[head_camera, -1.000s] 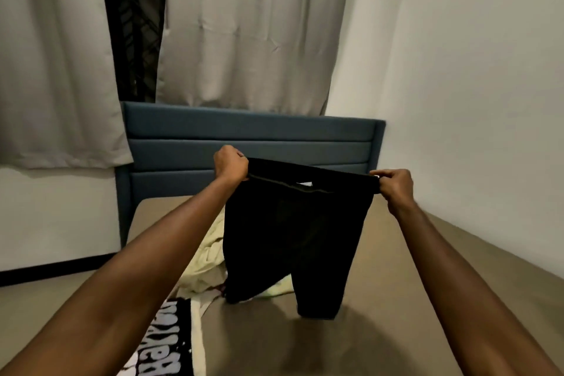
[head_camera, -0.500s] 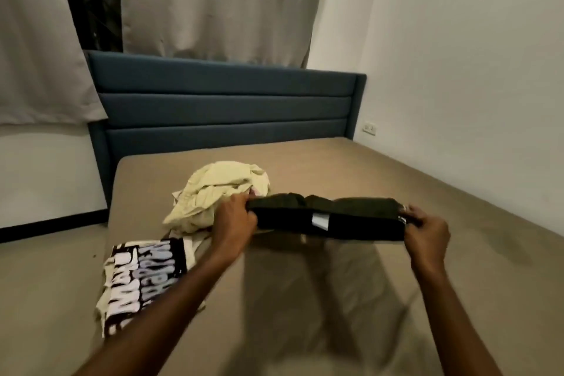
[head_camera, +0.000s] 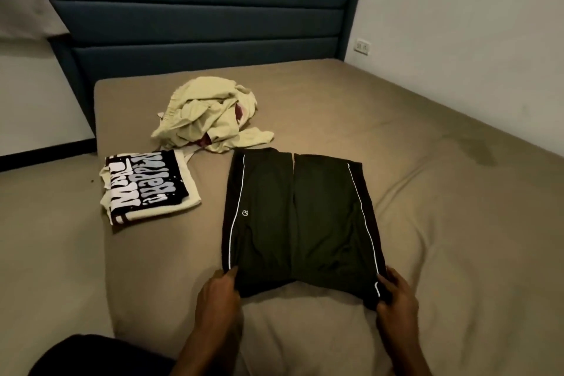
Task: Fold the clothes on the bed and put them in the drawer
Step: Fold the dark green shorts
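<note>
since dark shorts lie flat on bed, my left hand and right hand pinch waistband corners; next fold toward 12 o'clock, edges matched.

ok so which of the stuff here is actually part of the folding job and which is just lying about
Part of the job:
- dark shorts, held by left hand and right hand
- printed shirt, already folded
- crumpled pale clothes
- bed

Just there:
- blue headboard
- wall socket
</note>
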`<state>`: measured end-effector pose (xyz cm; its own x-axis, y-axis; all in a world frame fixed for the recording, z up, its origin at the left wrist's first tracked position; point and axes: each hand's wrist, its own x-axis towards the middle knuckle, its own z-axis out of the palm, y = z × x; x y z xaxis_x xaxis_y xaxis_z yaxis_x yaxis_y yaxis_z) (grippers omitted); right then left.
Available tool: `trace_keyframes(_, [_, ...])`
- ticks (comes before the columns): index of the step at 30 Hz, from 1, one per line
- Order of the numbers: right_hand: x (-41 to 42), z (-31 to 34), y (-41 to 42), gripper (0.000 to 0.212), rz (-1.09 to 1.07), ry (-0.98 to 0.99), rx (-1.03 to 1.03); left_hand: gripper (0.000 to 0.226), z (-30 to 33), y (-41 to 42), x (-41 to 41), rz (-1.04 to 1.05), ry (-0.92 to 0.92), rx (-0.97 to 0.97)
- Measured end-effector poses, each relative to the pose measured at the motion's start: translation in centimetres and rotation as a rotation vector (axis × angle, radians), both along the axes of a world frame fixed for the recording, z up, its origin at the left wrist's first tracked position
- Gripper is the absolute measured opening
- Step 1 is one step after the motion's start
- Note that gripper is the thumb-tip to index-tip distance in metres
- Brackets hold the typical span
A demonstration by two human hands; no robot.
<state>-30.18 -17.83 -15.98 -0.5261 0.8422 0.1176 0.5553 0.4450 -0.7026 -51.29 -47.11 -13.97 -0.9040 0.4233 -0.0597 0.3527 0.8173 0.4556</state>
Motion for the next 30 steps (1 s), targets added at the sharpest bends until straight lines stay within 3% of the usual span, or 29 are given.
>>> trace_keyframes(3, [1.4, 0.2, 0.1, 0.069, 0.095, -0.048, 0.073, 0.058, 0.1, -1.0, 0.9, 0.021, 0.005, 0.046])
trace_keyframes(9, [3.1, 0.3, 0.3, 0.069, 0.077, -0.064, 0.115, 0.056, 0.7, -1.1, 2.6, -0.013, 0.044, 0.037])
trace_keyframes(12, [3.4, -0.6, 0.4, 0.066, 0.134, -0.042, 0.081, 0.055, 0.2, -1.4, 2.4, -0.044, -0.054, 0.048])
trace_keyframes(17, [4.1, -0.7, 0.3, 0.064, 0.201, 0.049, -0.083, 0.080, 0.5, -1.9, 2.4, 0.078, -0.278, 0.312])
trace_keyframes(20, [4.1, -0.7, 0.4, 0.064, 0.249, 0.024, 0.015, 0.067, 0.2, -2.0, 2.2, 0.181, -0.245, 0.420])
trace_keyframes(25, [2.4, -0.1, 0.5, 0.070, 0.216, -0.161, 0.312, 0.049, -1.1, -1.7, 1.3, 0.232, -0.213, 0.404])
trace_keyframes(30, [2.3, -2.7, 2.5, 0.095, 0.302, -0.351, 0.271, 0.051, -2.1, -1.4, 0.7, 0.313, -0.308, 0.453])
